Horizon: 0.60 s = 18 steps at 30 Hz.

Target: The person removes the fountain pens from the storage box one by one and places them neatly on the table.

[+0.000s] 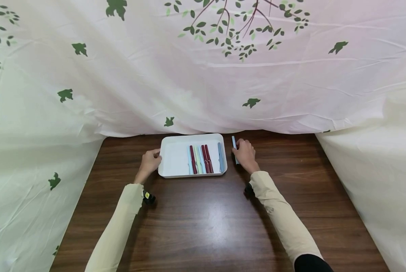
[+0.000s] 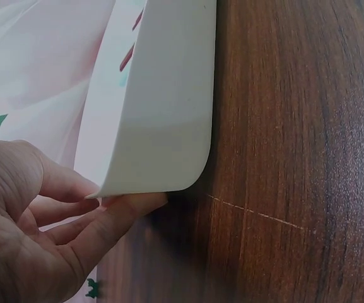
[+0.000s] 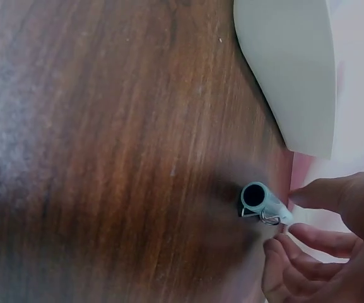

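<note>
A white tray lies on the table with a row of pens in it: light blue, dark red, pale yellow-green, and grey-blue at the right side. My left hand grips the tray's left end, thumb on the rim and fingers under it in the left wrist view. Just right of the tray, my right hand has its thumb and fingers on either side of a light blue pen. That pen's near end, round and dark inside, faces the right wrist camera beside a metal clip; its far part is hidden by the fingers.
The dark wooden table stretches toward the person. White cloth with leaf prints hangs behind the table and along both sides. Each wrist wears a small black camera.
</note>
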Each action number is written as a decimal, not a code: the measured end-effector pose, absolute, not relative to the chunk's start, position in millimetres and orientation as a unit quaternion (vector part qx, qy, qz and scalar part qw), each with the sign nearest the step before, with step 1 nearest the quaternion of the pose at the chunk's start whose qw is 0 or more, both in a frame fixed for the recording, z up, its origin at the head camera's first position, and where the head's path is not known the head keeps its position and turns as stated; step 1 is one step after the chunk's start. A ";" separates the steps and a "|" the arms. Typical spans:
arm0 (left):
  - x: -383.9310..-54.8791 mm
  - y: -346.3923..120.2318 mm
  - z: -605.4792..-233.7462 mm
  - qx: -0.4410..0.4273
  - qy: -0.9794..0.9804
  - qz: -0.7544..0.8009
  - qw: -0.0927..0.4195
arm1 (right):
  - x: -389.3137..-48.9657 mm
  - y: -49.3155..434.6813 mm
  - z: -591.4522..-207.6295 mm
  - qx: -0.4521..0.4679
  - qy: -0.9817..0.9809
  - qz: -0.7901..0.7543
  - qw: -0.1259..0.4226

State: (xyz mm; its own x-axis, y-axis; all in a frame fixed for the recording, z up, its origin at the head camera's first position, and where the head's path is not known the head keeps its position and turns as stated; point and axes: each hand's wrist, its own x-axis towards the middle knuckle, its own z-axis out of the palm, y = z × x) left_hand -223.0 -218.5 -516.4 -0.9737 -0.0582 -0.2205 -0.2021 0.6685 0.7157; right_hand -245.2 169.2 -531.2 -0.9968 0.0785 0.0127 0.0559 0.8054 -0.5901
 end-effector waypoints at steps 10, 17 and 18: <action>-226.2 -216.3 -517.5 -0.060 0.915 0.392 0.076 | -241.3 150.9 -514.4 0.019 -0.923 0.371 0.101; -227.3 -215.7 -517.2 -0.060 0.912 0.395 0.087 | -235.6 133.4 -508.1 0.090 -0.888 0.440 0.103; -227.0 -215.7 -516.6 -0.062 0.912 0.396 0.090 | -234.5 130.7 -507.4 0.103 -0.884 0.446 0.098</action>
